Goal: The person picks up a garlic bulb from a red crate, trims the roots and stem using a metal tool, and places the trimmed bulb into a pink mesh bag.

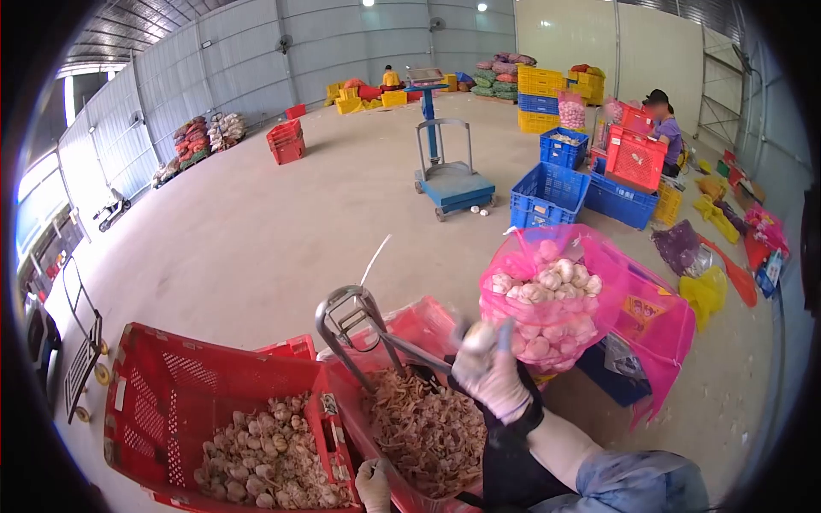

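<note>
My right hand [500, 385], in a pale glove and smeared by motion, holds a garlic bulb [480, 337] up in its fingers. Just beyond it stands a pink mesh bag [505, 248], open at the top, with many garlic bulbs [547, 286] inside. My left hand [374, 486], also gloved, is at the bottom edge beside the red crate [141, 410]; its fingers are closed, and what they hold, if anything, is hidden. Loose garlic bulbs [256, 457] lie in that crate. Between my hands, a red container [355, 410] holds dry garlic skins [419, 427].
A bent metal frame [329, 321] rises over the skins. Ahead stand a blue platform scale [457, 188] and a blue crate [547, 201]. At the right are stacked red crates [637, 158], a seated person [667, 128] and a yellow bag [705, 295]. A hand cart [81, 359] stands left.
</note>
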